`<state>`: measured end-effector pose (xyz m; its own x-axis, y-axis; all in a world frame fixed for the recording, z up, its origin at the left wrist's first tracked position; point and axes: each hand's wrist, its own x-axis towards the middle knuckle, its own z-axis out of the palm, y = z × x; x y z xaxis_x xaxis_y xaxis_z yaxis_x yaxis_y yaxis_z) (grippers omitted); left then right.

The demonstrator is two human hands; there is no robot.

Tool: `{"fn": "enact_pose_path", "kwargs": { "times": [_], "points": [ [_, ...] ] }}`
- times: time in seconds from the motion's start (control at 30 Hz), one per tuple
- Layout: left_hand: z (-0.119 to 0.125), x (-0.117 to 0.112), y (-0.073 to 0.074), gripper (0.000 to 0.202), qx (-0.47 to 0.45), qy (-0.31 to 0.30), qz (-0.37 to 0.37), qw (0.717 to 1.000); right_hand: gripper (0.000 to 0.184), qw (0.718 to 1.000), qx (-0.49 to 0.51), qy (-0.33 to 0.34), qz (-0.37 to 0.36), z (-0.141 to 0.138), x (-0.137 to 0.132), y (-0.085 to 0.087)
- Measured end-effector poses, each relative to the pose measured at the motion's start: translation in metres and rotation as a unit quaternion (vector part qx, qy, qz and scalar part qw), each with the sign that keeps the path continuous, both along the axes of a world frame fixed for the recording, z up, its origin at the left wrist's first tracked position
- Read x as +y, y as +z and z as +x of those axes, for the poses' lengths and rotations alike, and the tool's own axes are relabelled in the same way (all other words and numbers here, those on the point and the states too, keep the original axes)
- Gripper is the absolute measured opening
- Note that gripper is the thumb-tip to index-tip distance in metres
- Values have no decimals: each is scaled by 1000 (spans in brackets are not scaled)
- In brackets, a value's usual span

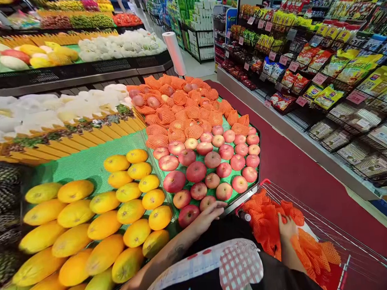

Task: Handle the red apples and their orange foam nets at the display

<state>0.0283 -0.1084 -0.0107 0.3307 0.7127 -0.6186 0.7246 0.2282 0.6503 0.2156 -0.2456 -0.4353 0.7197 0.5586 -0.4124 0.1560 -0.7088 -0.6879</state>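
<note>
My left hand [212, 212] rests at the front edge of the apple display, its fingers stretched out beside a red apple [207, 202]. It holds nothing that I can see. Rows of bare red apples [196, 171] lie on a green mat in front of it. Down to the right, my right hand [287, 227] is in a shopping cart [309, 212], fingers curled into a heap of orange foam fruit nets [265, 215]. Part of its grip is hidden by the nets. Behind the bare apples, apples in orange foam nets [181, 106] are piled up.
Yellow melons [74, 214] fill the left of the stand, with dark netted fruit [2, 185] at the far left. A plastic bag roll [174, 53] stands behind the apples. Snack shelves [306, 70] line the right, across a red floor [298, 157].
</note>
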Motion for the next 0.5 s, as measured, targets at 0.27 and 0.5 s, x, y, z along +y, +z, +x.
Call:
{"fn": "enact_pose_path", "kwargs": {
  "times": [0.27, 0.5],
  "points": [
    [-3, 44, 28, 70, -58, 95, 65, 992, 79, 921, 47, -387, -19, 86, 28, -12],
    [-19, 83, 80, 69, -137, 197, 213, 947, 67, 932, -62, -238, 267, 95, 204, 151]
  ]
}}
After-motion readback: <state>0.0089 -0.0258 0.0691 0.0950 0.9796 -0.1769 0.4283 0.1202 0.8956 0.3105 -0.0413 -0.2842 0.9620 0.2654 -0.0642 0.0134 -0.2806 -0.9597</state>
